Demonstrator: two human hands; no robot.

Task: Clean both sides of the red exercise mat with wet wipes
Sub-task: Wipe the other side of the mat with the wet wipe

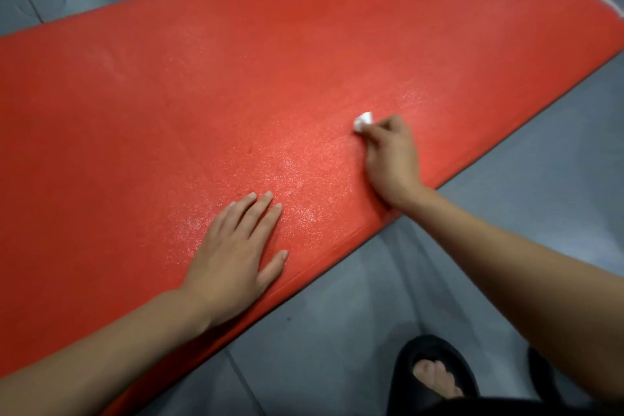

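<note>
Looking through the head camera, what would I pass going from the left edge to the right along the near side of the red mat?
Left hand flat on the red mat → white wet wipe → right hand pinching it → black sandal on the grey floor.

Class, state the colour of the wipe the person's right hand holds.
White wet wipe, seen in the head view.
</note>
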